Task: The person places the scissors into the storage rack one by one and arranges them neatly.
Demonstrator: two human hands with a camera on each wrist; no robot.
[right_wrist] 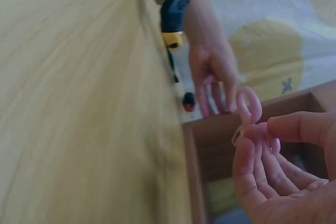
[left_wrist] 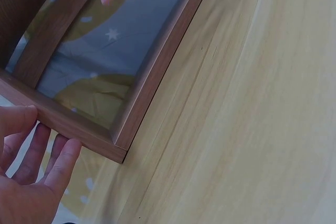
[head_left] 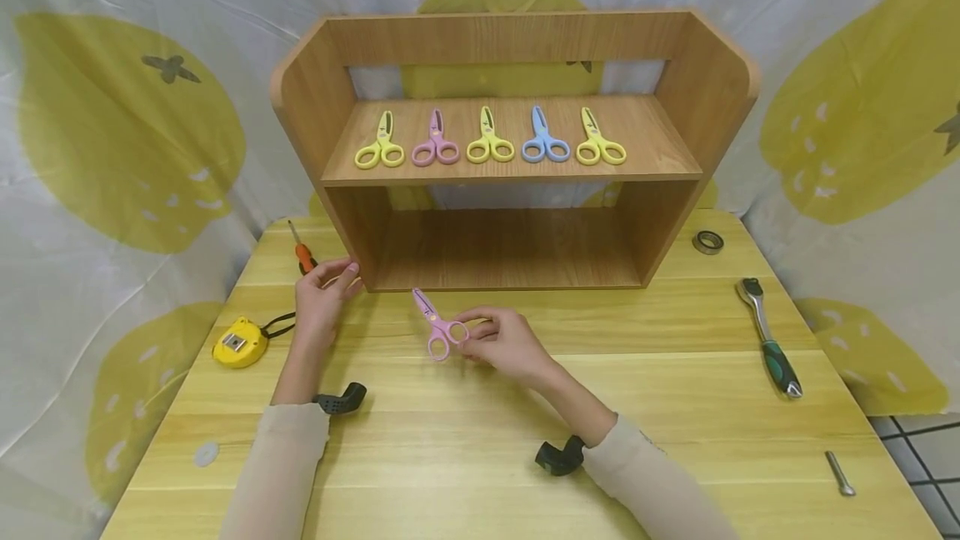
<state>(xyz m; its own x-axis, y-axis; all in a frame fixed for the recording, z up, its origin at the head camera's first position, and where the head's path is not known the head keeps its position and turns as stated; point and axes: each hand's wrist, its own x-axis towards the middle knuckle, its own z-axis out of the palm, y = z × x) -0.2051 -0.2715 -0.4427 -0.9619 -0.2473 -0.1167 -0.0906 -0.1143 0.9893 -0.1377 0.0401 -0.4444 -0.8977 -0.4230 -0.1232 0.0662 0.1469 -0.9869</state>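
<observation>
Right hand (head_left: 504,345) pinching the pink scissors (head_left: 437,325) by one finger loop, thumb and fingers curled round it, just above the table (head_left: 675,407) in front of the shelf unit (head_left: 517,148). Left hand (head_left: 321,297) relaxed and holding nothing, fingertips touching the unit's lower left corner. Scissors sitting between both hands, obviously nearer the right. Long axis running diagonal: handles toward the person, blade tip aimed up-left at the empty lower compartment. Five more scissors (head_left: 489,140) lined up on the upper shelf, tips pointing away. Tape measure (head_left: 238,342) off left, ratchet (head_left: 768,338) off right.
</observation>
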